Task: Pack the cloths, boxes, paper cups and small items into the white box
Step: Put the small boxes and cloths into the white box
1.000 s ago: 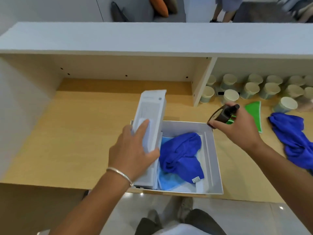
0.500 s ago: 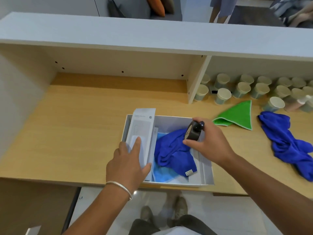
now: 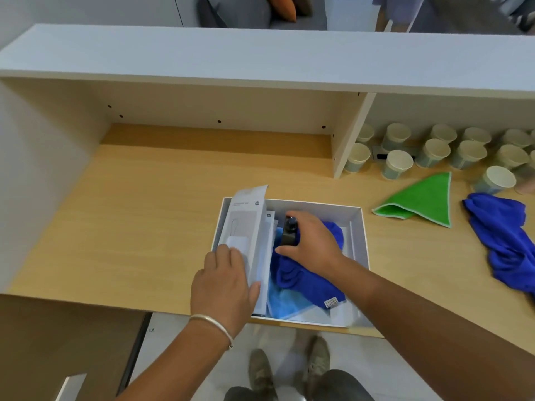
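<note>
The white box (image 3: 359,227) sits at the desk's front edge. Inside lie a dark blue cloth (image 3: 304,279) on a light blue cloth (image 3: 286,305). A tall white product box (image 3: 246,224) stands tilted along the inner left wall, with a second white carton partly hidden beside it. My left hand (image 3: 225,285) grips the tall box near its lower end. My right hand (image 3: 312,244) holds a small dark bottle (image 3: 289,233) inside the white box, between the cartons and the blue cloth. A green cloth (image 3: 419,201) and another blue cloth (image 3: 503,238) lie on the desk to the right.
Several paper cups (image 3: 396,164) stand upside down in the right shelf bay and on the desk. A vertical divider panel (image 3: 347,140) separates the shelf bays. An overhead shelf (image 3: 260,56) runs across. My shoes show on the floor below the desk edge.
My right hand brought the dark bottle from the right of the desk down into the white box. My left hand lowered the tall white box deeper along the left wall.
</note>
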`<state>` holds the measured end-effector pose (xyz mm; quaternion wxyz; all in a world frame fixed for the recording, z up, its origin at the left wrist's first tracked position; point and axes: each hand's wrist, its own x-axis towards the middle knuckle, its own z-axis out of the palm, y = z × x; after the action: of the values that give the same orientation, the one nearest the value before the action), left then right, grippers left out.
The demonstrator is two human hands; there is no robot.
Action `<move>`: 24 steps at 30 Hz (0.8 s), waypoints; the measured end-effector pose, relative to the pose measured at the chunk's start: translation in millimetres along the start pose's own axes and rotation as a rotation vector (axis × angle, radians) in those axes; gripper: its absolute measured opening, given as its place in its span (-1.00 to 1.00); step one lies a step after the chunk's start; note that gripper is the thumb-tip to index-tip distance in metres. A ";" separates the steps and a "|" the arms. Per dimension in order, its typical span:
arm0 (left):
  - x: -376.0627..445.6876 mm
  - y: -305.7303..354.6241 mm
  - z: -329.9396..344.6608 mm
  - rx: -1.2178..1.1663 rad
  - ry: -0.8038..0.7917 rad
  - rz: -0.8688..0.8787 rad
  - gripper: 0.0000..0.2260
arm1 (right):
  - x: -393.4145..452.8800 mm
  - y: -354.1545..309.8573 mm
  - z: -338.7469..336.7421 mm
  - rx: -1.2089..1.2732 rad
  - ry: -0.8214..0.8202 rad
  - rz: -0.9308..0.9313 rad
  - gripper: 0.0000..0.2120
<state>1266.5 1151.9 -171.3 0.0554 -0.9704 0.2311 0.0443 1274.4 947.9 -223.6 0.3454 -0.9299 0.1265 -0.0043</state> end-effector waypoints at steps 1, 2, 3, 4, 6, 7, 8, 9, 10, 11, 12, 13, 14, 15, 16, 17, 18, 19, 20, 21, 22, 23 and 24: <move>1.0 0.6 0.9 -0.008 0.004 -0.002 -0.53 | 3.2 1.3 4.5 -0.018 -0.020 0.002 -0.27; 1.7 0.8 1.2 -0.026 0.013 -0.001 -0.52 | 5.7 3.0 8.8 -0.033 -0.040 0.008 -0.26; 2.6 0.3 1.5 -0.053 0.028 0.008 -0.49 | 7.3 4.8 12.5 -0.042 -0.058 0.018 -0.27; 3.2 -1.4 2.0 -0.084 0.052 0.022 -0.46 | 8.0 6.5 15.7 -0.043 -0.074 0.030 -0.27; 3.5 -9.4 3.6 -0.146 0.100 0.047 -0.42 | 7.0 8.9 18.9 -0.036 -0.098 0.055 -0.22; 3.3 -15.6 4.8 -0.180 0.121 0.048 -0.42 | 5.5 9.3 18.7 -0.035 -0.107 0.059 -0.19; 3.2 -22.4 5.9 -0.214 0.132 0.040 -0.43 | 3.3 9.5 17.1 -0.035 -0.112 0.054 -0.16; 2.6 -29.5 7.1 -0.248 0.129 0.031 -0.44 | 0.4 9.4 14.5 -0.036 -0.113 0.042 -0.15; 1.6 -35.8 8.2 -0.286 0.120 0.026 -0.45 | -3.3 9.3 11.0 -0.040 -0.108 0.028 -0.14; 0.7 -40.9 9.1 -0.325 0.118 0.028 -0.46 | -7.4 9.2 6.5 -0.053 -0.103 0.015 -0.14; 0.0 -44.5 9.5 -0.356 0.122 0.035 -0.48 | -11.9 9.2 1.2 -0.078 -0.096 0.001 -0.14; -0.2 -47.2 9.8 -0.377 0.130 0.046 -0.50 | -16.8 9.6 -4.3 -0.118 -0.088 -0.015 -0.14; 0.8 -49.6 9.9 -0.393 0.141 0.057 -0.52 | -22.0 10.2 -10.0 -0.171 -0.075 -0.031 -0.16; 2.8 -51.9 10.2 -0.407 0.154 0.066 -0.53 | -27.7 10.8 -16.4 -0.239 -0.059 -0.046 -0.18; 5.9 -54.5 10.3 -0.413 0.168 0.072 -0.54 | -33.8 11.4 -23.0 -0.324 -0.039 -0.060 -0.21; 9.9 -57.1 10.5 -0.403 0.183 0.079 -0.54 | -40.5 12.4 -29.7 -0.424 -0.017 -0.073 -0.24; 14.9 -59.2 10.5 -0.378 0.196 0.087 -0.55 | -47.2 14.0 -36.3 -0.528 0.010 -0.085 -0.26; 19.8 -61.0 10.1 -0.339 0.196 0.096 -0.54 | -54.1 16.4 -43.0 -0.615 0.037 -0.087 -0.28; 24.7 -62.5 9.4 -0.291 0.172 0.103 -0.53 | -60.7 19.0 -49.2 -0.666 0.059 -0.070 -0.29; 29.3 -63.8 9.5 -0.250 0.138 0.111 -0.52 | -67.1 22.5 -54.9 -0.688 0.071 -0.034 -0.28; 34.6 -65.1 10.7 -0.237 0.103 0.122 -0.52 | -72.5 26.6 -59.7 -0.694 0.076 0.010 -0.27; 40.3 -66.4 12.4 -0.262 0.067 0.135 -0.52 | -77.3 31.2 -64.0 -0.695 0.072 0.055 -0.26; 45.9 -67.3 14.1 -0.314 0.025 0.141 -0.53 | -81.6 35.6 -67.6 -0.683 0.063 0.103 -0.26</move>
<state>1337.0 1193.1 -184.4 -0.1028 -0.9489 0.2897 0.0715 1180.6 898.1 -188.5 0.0099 -0.9836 0.1779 0.0268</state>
